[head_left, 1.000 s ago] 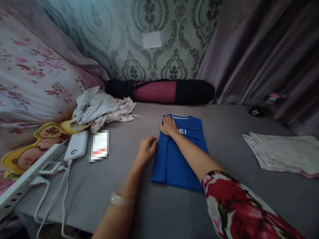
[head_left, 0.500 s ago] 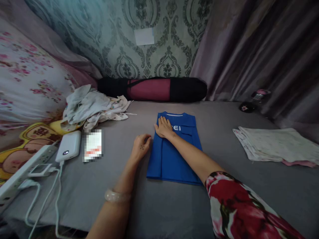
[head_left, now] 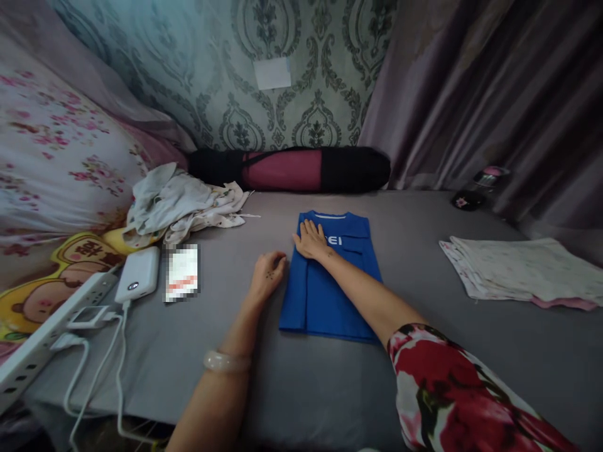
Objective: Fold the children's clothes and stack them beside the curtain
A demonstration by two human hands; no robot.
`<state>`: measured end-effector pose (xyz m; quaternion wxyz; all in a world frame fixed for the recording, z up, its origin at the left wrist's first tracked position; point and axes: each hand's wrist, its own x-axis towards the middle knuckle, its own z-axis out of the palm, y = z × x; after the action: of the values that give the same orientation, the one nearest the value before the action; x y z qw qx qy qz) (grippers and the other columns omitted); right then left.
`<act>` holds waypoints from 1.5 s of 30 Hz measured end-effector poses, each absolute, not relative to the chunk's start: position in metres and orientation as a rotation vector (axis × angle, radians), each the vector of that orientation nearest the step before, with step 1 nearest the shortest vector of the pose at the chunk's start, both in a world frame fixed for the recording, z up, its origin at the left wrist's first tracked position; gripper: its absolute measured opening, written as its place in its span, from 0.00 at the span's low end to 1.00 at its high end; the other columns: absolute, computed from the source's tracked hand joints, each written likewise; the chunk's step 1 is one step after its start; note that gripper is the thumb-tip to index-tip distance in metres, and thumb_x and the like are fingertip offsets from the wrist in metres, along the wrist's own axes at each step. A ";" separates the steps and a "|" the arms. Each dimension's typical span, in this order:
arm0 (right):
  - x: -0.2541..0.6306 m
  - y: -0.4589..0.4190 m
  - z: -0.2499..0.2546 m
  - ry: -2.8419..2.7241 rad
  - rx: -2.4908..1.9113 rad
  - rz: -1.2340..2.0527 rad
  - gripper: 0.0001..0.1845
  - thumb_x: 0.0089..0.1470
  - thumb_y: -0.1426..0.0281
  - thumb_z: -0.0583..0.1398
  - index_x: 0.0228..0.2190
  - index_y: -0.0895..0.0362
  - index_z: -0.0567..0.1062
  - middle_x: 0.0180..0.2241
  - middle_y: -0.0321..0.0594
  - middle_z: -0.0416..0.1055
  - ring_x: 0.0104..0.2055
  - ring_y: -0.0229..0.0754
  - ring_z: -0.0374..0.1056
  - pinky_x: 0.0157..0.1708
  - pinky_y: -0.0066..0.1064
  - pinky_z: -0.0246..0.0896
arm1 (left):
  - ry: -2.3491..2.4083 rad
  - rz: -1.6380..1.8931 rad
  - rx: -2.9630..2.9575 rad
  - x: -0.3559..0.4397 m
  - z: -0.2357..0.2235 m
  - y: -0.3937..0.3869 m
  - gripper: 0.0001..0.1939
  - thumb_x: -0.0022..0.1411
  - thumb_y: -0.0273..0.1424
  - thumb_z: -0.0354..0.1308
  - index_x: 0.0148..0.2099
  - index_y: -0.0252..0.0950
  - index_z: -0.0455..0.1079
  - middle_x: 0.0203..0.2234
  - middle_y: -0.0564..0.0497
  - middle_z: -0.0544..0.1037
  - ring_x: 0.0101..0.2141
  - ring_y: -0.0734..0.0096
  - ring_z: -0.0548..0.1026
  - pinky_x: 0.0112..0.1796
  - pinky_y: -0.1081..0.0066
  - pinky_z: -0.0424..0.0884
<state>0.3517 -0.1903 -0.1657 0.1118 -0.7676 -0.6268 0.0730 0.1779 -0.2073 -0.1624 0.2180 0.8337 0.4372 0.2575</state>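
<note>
Across the far side of a smooth grey cloth-covered surface (head_left: 320, 389) lies a long, cylindrical black-and-maroon fabric bag (head_left: 282, 171). Nearer, a roughly rectangular, flat-folded blue cloth garment (head_left: 325, 301) points its collar (head_left: 333, 216) toward the bag, its long axis running away from the person. The right hand (head_left: 311, 241) lies flat on its upper left, fingers extended. The left hand (head_left: 268, 273), loosely curled, is just beside its left edge; whether it pinches anything cannot be told. White lettering (head_left: 334, 240) shows beside the right hand. Both hands keep their places from a second ago.
</note>
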 end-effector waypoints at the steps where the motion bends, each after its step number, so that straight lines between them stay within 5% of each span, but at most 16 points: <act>1: 0.349 -0.194 -0.165 -1.844 -2.239 0.193 0.36 0.64 0.59 0.41 0.64 0.72 0.51 0.67 0.53 0.41 0.69 0.51 0.34 0.65 0.45 0.24 | 1.214 0.715 2.308 0.178 -0.162 -0.207 0.12 0.62 0.28 0.52 0.43 0.35 0.76 0.36 0.45 0.81 0.37 0.65 0.76 0.42 0.66 0.69; 13: 0.333 -0.209 -0.169 -1.856 -2.271 0.201 0.35 0.64 0.59 0.43 0.64 0.70 0.52 0.67 0.52 0.42 0.69 0.50 0.36 0.65 0.44 0.27 | 1.195 0.713 2.316 0.178 -0.164 -0.206 0.12 0.63 0.28 0.52 0.43 0.35 0.75 0.38 0.45 0.80 0.40 0.64 0.76 0.44 0.66 0.69; 20: 0.342 -0.185 -0.152 -1.833 -2.219 -0.005 0.34 0.65 0.59 0.39 0.49 0.69 0.73 0.54 0.60 0.67 0.59 0.55 0.58 0.61 0.45 0.38 | 1.232 0.707 2.303 0.179 -0.160 -0.210 0.11 0.63 0.28 0.52 0.43 0.35 0.75 0.38 0.46 0.80 0.39 0.65 0.75 0.43 0.66 0.68; 28: 0.365 -0.149 -0.174 -1.838 -2.257 0.134 0.35 0.64 0.59 0.42 0.63 0.71 0.54 0.66 0.53 0.46 0.68 0.51 0.38 0.65 0.43 0.30 | 1.220 0.709 2.318 0.178 -0.165 -0.207 0.11 0.63 0.28 0.52 0.43 0.35 0.75 0.38 0.46 0.80 0.41 0.64 0.74 0.44 0.65 0.68; 45: 0.377 -0.145 -0.175 -1.705 -2.301 0.219 0.36 0.65 0.58 0.41 0.64 0.71 0.51 0.67 0.53 0.42 0.69 0.49 0.35 0.65 0.42 0.26 | 1.187 0.712 2.350 0.177 -0.163 -0.209 0.12 0.63 0.31 0.50 0.42 0.36 0.74 0.38 0.46 0.80 0.41 0.61 0.75 0.45 0.62 0.69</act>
<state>0.3775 -0.1445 -0.1747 0.1342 -0.7938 -0.5883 0.0756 0.1769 -0.2086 -0.1634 0.2059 0.8431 0.4260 0.2555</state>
